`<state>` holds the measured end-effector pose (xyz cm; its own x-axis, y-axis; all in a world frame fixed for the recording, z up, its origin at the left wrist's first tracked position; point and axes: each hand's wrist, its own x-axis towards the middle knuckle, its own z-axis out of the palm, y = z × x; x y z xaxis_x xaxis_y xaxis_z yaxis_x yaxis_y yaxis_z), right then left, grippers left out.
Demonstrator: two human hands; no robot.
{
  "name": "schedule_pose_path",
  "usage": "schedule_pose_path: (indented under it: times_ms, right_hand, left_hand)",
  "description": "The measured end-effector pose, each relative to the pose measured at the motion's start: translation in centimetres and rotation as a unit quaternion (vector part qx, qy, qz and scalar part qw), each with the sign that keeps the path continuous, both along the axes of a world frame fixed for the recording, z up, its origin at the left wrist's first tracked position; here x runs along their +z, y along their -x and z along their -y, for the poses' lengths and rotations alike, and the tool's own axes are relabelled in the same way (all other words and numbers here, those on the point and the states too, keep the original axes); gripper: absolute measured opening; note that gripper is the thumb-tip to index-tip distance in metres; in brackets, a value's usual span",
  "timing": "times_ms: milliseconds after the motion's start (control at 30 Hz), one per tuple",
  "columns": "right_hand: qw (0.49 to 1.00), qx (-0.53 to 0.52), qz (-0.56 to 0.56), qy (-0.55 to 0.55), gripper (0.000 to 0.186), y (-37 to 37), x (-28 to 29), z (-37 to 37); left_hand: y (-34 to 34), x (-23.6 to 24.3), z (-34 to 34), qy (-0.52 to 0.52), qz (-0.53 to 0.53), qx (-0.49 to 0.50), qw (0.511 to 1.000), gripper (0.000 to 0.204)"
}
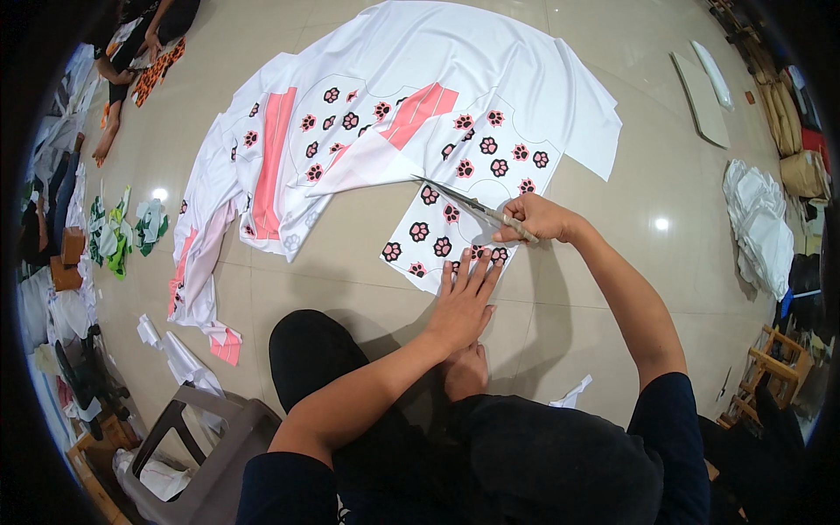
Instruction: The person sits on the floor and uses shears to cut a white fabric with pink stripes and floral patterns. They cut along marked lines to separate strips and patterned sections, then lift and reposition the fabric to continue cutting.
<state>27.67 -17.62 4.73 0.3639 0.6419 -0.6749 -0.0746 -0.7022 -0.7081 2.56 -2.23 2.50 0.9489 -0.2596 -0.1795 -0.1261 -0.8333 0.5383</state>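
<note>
A crumpled white plastic bundle (758, 229), contents indistinct, rests on the tiled floor (647, 188) at right. White paw-print fabric (350, 121) spreads ahead of the person, its near corner beneath the left hand (459, 311), fingers flat and parted. The right hand (540, 217) grips scissors (479, 208), blades over the print.

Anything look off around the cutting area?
Just untidiness: the paw-print fabric is bunched and rumpled along its left side, unlike the flatter right, and a loose white scrap lies apart from it on the tiled floor. No spill visible.
</note>
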Motion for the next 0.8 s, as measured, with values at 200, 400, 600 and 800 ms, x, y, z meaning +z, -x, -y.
schedule_pose_path:
  times_ms: [200, 400, 600, 800]
  right_hand:
    - [1.0, 0.004, -0.014, 0.008, 0.046, -0.3, 0.9, 0.0]
    - [0.999, 0.001, -0.049, 0.011, 0.044, -0.8, 1.6, -0.5]
    - [0.999, 0.016, -0.038, 0.027, 0.044, -1.5, 1.6, -0.8]
    - [0.998, 0.025, -0.043, 0.026, 0.042, -1.7, 1.3, -0.8]
  left_hand:
    - [0.2, 0.2, 0.5, 0.006, -0.017, -0.007, 1.0, 0.095]
    - [0.4, 0.3, 0.9, 0.005, -0.018, -0.013, 1.0, 0.098]
    - [0.5, 0.3, 0.9, 0.0, -0.032, -0.022, 0.999, 0.098]
    - [0.5, 0.7, 1.1, 0.003, -0.028, -0.027, 0.999, 0.098]
